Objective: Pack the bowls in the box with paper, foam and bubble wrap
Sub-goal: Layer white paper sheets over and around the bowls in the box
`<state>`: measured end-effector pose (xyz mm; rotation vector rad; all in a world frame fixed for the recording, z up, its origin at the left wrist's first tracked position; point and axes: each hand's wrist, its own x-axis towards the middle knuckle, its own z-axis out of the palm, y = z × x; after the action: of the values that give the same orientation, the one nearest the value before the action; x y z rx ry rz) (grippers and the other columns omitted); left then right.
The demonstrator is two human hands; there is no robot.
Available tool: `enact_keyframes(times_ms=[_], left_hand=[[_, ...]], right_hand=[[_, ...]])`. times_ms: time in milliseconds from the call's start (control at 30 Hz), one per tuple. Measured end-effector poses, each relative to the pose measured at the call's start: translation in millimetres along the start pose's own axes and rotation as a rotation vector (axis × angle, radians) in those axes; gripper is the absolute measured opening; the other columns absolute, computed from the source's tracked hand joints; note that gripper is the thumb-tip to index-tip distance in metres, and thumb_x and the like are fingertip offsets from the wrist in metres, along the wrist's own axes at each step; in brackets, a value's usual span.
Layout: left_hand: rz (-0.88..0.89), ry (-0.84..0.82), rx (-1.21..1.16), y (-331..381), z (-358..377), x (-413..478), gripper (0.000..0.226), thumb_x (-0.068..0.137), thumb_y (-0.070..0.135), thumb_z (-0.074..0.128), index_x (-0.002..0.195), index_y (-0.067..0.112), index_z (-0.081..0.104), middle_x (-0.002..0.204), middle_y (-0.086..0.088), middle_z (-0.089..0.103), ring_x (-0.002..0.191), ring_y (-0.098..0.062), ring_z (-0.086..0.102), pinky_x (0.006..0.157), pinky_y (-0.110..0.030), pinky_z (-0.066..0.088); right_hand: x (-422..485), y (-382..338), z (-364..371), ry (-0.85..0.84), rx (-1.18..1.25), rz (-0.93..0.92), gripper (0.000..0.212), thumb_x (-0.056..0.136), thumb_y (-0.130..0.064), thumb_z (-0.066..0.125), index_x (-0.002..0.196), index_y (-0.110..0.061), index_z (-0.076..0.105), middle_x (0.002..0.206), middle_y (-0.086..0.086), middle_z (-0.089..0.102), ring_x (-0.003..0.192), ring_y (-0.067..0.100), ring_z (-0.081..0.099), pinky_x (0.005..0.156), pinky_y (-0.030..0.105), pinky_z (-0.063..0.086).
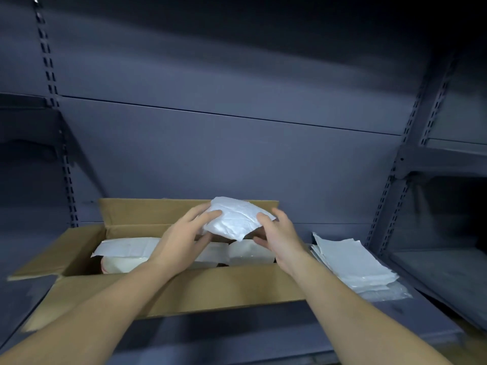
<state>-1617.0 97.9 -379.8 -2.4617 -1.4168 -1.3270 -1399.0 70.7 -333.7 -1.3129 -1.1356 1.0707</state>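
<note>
A wrapped bundle (237, 217), likely a bowl, is held at centre frame over the open box (210, 288). It is gripped on both sides by the left hand (181, 241) and right hand (279, 238) so the wrap cannot open. Other bundles (126, 255) are packed below; spare sheets (350, 262) are stacked lower right, within reach.
</note>
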Motion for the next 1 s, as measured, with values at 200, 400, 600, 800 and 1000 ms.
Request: enact_keyframes(times_ms=[200,400,600,800,1000], left_hand=[[-0.117,0.028,0.085,7,-9,9,0.042,0.095,0.033,0.057,0.136,0.044,0.05,0.147,0.02,0.042,0.116,-0.008,0.056,0.083,-0.03,0.052],[-0.104,-0.003,0.116,24,-10,15,0.041,0.096,0.034,0.054,0.136,0.043,0.051,0.144,0.021,0.045,0.117,-0.007,0.054,0.079,-0.029,0.051],[0.048,-0.026,0.203,38,-26,26,0.046,0.091,0.039,0.059,0.136,0.043,0.047,0.131,0.023,0.051,0.112,-0.006,0.052,0.076,-0.026,0.049],[-0.008,0.002,0.175,30,-25,28,0.045,0.086,0.006,0.057,0.121,0.033,0.063,0.095,0.017,0.06,0.091,-0.011,0.052,0.068,-0.024,0.043],[0.095,0.053,0.145,39,-26,28,0.025,0.082,0.011,0.068,0.099,0.029,0.071,0.102,0.018,0.057,0.089,-0.004,0.052,0.063,-0.013,0.034]], right_hand=[[-8,9,-2,-0.13,-0.469,-0.358,0.061,0.094,-0.04,0.057,0.149,-0.044,0.03,0.151,-0.02,0.034,0.138,0.004,0.035,0.106,0.029,0.037],[2,22,0,-0.041,-0.701,-0.589,0.051,0.093,-0.013,0.051,0.138,-0.037,0.049,0.134,-0.017,0.055,0.12,0.005,0.051,0.097,0.025,0.047],[21,6,-16,0.159,-0.779,-0.591,0.036,0.09,-0.011,0.05,0.113,-0.031,0.069,0.105,-0.009,0.071,0.096,0.017,0.062,0.075,0.032,0.053],[21,-1,-35,0.089,-0.674,-0.597,0.024,0.092,-0.014,0.058,0.108,-0.023,0.073,0.1,-0.011,0.073,0.094,0.012,0.063,0.079,0.03,0.053],[24,7,-57,0.077,-0.729,-0.66,0.029,0.089,-0.006,0.06,0.104,-0.026,0.075,0.103,-0.008,0.069,0.102,0.017,0.055,0.084,0.025,0.046]])
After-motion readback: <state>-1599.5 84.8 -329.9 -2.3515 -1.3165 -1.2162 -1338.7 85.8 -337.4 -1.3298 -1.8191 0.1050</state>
